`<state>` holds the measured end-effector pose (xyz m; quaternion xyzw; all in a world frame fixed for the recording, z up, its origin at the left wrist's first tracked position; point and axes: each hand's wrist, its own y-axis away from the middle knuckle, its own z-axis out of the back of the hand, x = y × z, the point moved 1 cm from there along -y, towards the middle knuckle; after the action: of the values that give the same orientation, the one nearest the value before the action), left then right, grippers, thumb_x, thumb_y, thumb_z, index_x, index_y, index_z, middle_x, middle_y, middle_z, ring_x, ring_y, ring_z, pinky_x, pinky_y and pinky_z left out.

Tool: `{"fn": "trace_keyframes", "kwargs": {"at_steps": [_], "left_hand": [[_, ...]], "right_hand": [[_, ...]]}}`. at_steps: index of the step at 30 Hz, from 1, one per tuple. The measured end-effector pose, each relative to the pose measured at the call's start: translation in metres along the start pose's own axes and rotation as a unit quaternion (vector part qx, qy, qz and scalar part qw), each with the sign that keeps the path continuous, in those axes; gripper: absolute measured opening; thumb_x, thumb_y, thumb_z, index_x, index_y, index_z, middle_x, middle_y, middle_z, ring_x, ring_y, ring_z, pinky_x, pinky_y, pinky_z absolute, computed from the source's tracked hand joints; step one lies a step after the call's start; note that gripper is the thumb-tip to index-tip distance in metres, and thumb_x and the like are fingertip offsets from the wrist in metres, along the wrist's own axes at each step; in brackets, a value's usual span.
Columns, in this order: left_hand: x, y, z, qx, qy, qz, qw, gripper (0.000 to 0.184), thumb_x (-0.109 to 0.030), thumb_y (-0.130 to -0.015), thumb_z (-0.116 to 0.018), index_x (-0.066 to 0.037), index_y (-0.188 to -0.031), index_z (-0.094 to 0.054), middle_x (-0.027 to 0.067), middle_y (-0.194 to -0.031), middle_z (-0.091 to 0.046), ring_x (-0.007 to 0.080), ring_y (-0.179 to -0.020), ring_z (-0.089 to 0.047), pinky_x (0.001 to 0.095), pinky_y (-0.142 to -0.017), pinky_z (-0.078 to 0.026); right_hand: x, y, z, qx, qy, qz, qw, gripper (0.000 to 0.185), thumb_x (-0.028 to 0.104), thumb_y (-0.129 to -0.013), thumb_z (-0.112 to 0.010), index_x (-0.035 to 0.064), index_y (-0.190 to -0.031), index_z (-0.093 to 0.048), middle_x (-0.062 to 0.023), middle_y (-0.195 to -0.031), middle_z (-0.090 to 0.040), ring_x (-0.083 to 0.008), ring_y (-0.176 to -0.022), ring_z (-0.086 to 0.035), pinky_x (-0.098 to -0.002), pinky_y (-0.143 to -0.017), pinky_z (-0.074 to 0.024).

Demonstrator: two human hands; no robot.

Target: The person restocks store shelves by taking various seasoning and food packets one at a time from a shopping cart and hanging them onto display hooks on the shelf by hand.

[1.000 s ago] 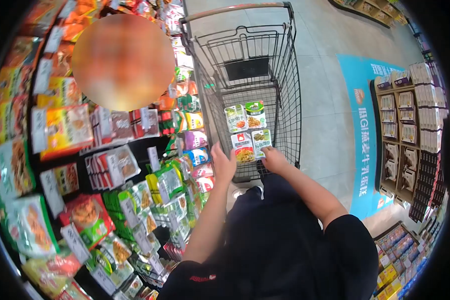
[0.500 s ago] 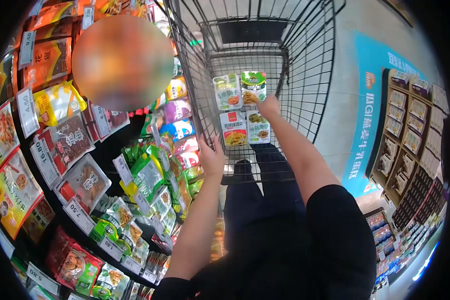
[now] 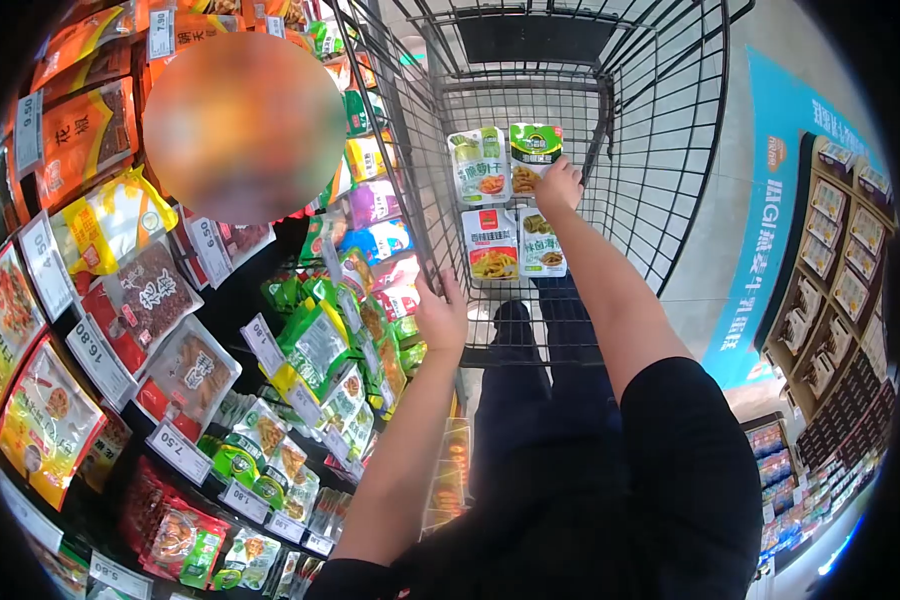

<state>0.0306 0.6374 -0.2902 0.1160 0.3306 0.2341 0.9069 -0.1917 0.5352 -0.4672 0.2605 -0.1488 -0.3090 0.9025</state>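
Four packets is avoided here; several flat food packets lie in two rows on the floor of the black wire shopping cart (image 3: 530,88). My right hand (image 3: 560,186) has its fingers closed at the lower right edge of the green-topped food packet (image 3: 536,150). Left of it is a white-and-green packet (image 3: 478,165). Nearer me lie a red-labelled packet (image 3: 491,245) and another white-and-green packet (image 3: 541,250), the latter just below my right wrist. My left hand (image 3: 441,312) is closed around the cart's left side rim.
Shelves of bagged food with price tags (image 3: 179,450) rise close on the left, beside the cart. A blue floor graphic (image 3: 760,220) lies to the right. A wooden display rack (image 3: 820,260) stands beyond it. My legs are behind the cart.
In view, the cart and its packets have shifted right, and the shelves show from a slightly different angle. My right hand has come slightly further over the green-topped packet. My left hand stays at the rim.
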Motion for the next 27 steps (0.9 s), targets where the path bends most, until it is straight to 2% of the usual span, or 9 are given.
{"fn": "trace_keyframes", "kwargs": {"at_steps": [3, 10, 16, 19, 22, 23, 24, 26, 27], "left_hand": [[-0.003, 0.002, 0.001, 0.006, 0.001, 0.004, 1.000, 0.041, -0.030, -0.093, -0.059, -0.002, -0.123, -0.051, 0.0165, -0.092, -0.071, 0.0303, -0.078, -0.071, 0.0407, -0.064, -0.054], [-0.004, 0.003, 0.001, 0.005, 0.030, -0.001, 1.000, 0.042, -0.030, -0.094, -0.058, -0.003, -0.124, -0.049, 0.0163, -0.094, -0.071, 0.0321, -0.081, -0.070, 0.0417, -0.066, -0.055], [-0.010, 0.003, 0.006, 0.037, 0.003, 0.048, 0.998, 0.042, -0.028, -0.095, -0.055, -0.002, -0.126, -0.047, 0.0222, -0.103, -0.067, 0.0373, -0.086, -0.068, 0.0467, -0.073, -0.053], [-0.003, 0.002, 0.003, 0.048, -0.013, 0.044, 0.998, 0.044, -0.029, -0.095, -0.053, -0.001, -0.128, -0.045, 0.0251, -0.106, -0.064, 0.0415, -0.089, -0.065, 0.0478, -0.075, -0.052], [0.003, -0.001, -0.001, 0.010, 0.023, -0.036, 0.999, 0.045, -0.030, -0.095, -0.051, 0.000, -0.128, -0.044, 0.0256, -0.105, -0.064, 0.0448, -0.089, -0.063, 0.0490, -0.075, -0.051], [-0.002, 0.000, 0.001, -0.014, -0.054, -0.044, 0.997, 0.036, -0.027, -0.095, -0.055, -0.002, -0.120, -0.046, 0.0187, -0.089, -0.069, 0.0344, -0.080, -0.069, 0.0436, -0.067, -0.052], [-0.011, 0.002, 0.006, 0.003, -0.041, -0.018, 0.999, 0.038, -0.029, -0.095, -0.054, -0.003, -0.121, -0.045, 0.0211, -0.088, -0.068, 0.0385, -0.081, -0.067, 0.0476, -0.068, -0.051], [-0.019, 0.002, 0.011, 0.011, -0.047, -0.018, 0.999, 0.039, -0.029, -0.095, -0.053, -0.003, -0.123, -0.045, 0.0202, -0.082, -0.067, 0.0390, -0.076, -0.067, 0.0482, -0.066, -0.051], [-0.033, 0.002, 0.023, 0.089, -0.011, 0.047, 0.995, 0.045, -0.026, -0.093, -0.057, -0.003, -0.128, -0.041, 0.0217, -0.098, -0.065, 0.0380, -0.090, -0.065, 0.0437, -0.077, -0.052]], "right_hand": [[0.000, 0.001, 0.001, -0.014, -0.002, 0.000, 1.000, 0.061, 0.026, -0.077, -0.073, 0.0030, -0.123, -0.039, -0.0138, -0.120, -0.054, -0.0289, -0.117, -0.050, -0.0450, -0.089, -0.0455], [-0.001, 0.004, 0.008, -0.031, -0.054, -0.057, 0.996, 0.059, 0.024, -0.076, -0.074, 0.0022, -0.123, -0.045, -0.0132, -0.121, -0.053, -0.0308, -0.119, -0.048, -0.0451, -0.093, -0.0450], [-0.014, -0.006, 0.003, 0.007, -0.288, -0.059, 0.956, 0.041, 0.018, -0.072, -0.076, 0.0009, -0.108, -0.065, -0.0175, -0.105, -0.066, -0.0346, -0.095, -0.064, -0.0404, -0.083, -0.0508], [-0.018, 0.004, 0.022, 0.018, -0.420, -0.077, 0.904, 0.035, 0.016, -0.074, -0.075, -0.0011, -0.104, -0.067, -0.0166, -0.095, -0.070, -0.0294, -0.081, -0.067, -0.0380, -0.076, -0.0514], [-0.013, 0.024, 0.059, 0.019, -0.558, -0.073, 0.826, 0.033, 0.012, -0.081, -0.071, -0.0012, -0.110, -0.064, -0.0119, -0.100, -0.069, -0.0209, -0.086, -0.065, -0.0347, -0.077, -0.0499], [-0.009, 0.038, 0.076, 0.042, -0.640, -0.064, 0.764, 0.031, 0.010, -0.084, -0.068, -0.0013, -0.112, -0.062, -0.0096, -0.103, -0.068, -0.0183, -0.089, -0.064, -0.0341, -0.079, -0.0493], [-0.002, 0.052, 0.095, 0.065, -0.717, -0.052, 0.692, 0.030, 0.008, -0.087, -0.066, -0.0015, -0.114, -0.061, -0.0074, -0.105, -0.067, -0.0156, -0.092, -0.062, -0.0335, -0.081, -0.0488], [0.005, 0.082, 0.133, 0.129, -0.736, -0.015, 0.664, 0.032, 0.010, -0.091, -0.062, 0.0009, -0.121, -0.054, -0.0075, -0.115, -0.064, -0.0178, -0.103, -0.060, -0.0344, -0.089, -0.0470], [0.013, 0.107, 0.162, 0.163, -0.766, -0.006, 0.622, 0.029, 0.008, -0.091, -0.061, 0.0004, -0.119, -0.056, -0.0079, -0.113, -0.064, -0.0174, -0.100, -0.061, -0.0327, -0.087, -0.0475]]}}
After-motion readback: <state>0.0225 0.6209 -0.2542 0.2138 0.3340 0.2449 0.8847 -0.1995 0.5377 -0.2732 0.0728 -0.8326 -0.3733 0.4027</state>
